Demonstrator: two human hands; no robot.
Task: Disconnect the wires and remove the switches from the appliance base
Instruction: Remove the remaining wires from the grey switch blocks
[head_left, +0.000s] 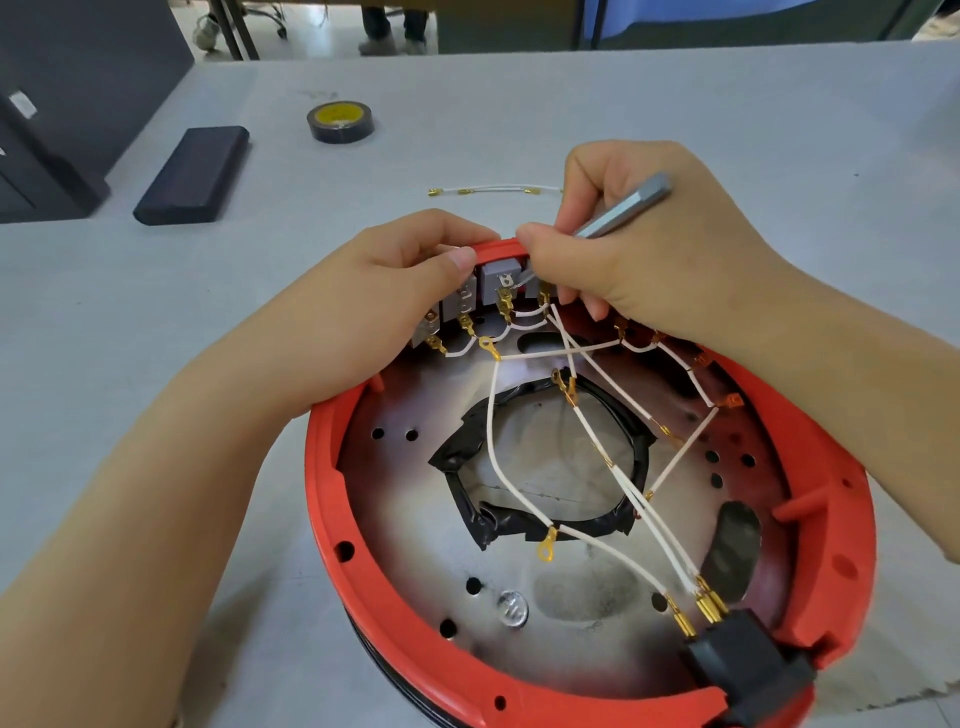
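Nearest me sat the red base (332, 525), tilted up on the table (675, 104), white wires (498, 467) looping across its metal floor to the black plug block (748, 660). At its far rim stood the grey switches (496, 278), most wires still attached, so I judged I was mid-step, freeing a switch. My left hand (410, 275) pinched the rim beside them, fingers curled. My right hand (639, 244) gripped a grey metal tool (623, 208), tip at a switch terminal. Next I would need careful prying there. Beyond lay a loose wire (493, 189), a tape roll (340, 122) and a dark block (192, 174).
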